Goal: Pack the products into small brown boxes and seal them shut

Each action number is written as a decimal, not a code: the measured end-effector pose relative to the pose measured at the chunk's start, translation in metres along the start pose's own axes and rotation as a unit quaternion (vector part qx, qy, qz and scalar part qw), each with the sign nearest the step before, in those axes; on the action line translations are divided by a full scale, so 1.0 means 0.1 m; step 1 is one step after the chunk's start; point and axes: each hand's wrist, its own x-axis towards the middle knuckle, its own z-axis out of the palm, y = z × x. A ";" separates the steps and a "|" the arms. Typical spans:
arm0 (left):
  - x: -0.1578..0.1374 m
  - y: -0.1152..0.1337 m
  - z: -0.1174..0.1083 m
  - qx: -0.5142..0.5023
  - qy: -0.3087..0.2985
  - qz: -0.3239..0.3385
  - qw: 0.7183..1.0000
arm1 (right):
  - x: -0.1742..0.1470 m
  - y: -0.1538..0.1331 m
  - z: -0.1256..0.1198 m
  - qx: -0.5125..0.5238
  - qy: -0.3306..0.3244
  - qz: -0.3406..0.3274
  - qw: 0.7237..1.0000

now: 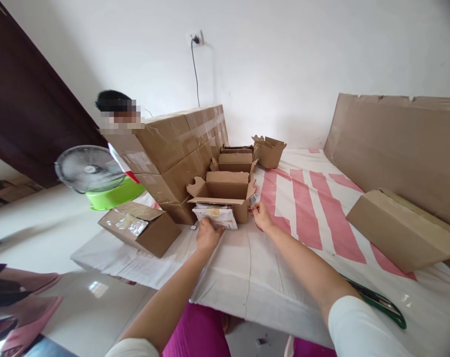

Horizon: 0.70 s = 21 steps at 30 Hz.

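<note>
My left hand (pixel 208 235) grips the lower edge of a flat white packet (pixel 216 216), which leans against the front of an open cardboard box (pixel 228 190). The box's flaps stand up. At the box's right side is my right hand (pixel 261 216), its fingers pinched together; what they hold, if anything, is too small to name. A small bluish, shiny bit (pixel 253 199) shows just above those fingers. Behind the front box, more open cartons (pixel 235 159) stand in a row. A small dark-and-white item (pixel 193 227) lies left of the packet.
Taped cartons (pixel 169 144) are stacked on the left, with a person (pixel 117 106) behind them. A loose carton (pixel 139 225) sits near the left edge. Rightward are a long cardboard piece (pixel 403 228), a tall cardboard sheet (pixel 392 139) and a green-handled tool (pixel 383 302). A fan (pixel 91 168) stands beyond.
</note>
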 end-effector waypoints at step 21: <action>0.35 0.31 0.39 0.025 -0.018 0.054 0.998 | -2.66 -0.22 -2.17 -0.282 0.101 -0.169 0.939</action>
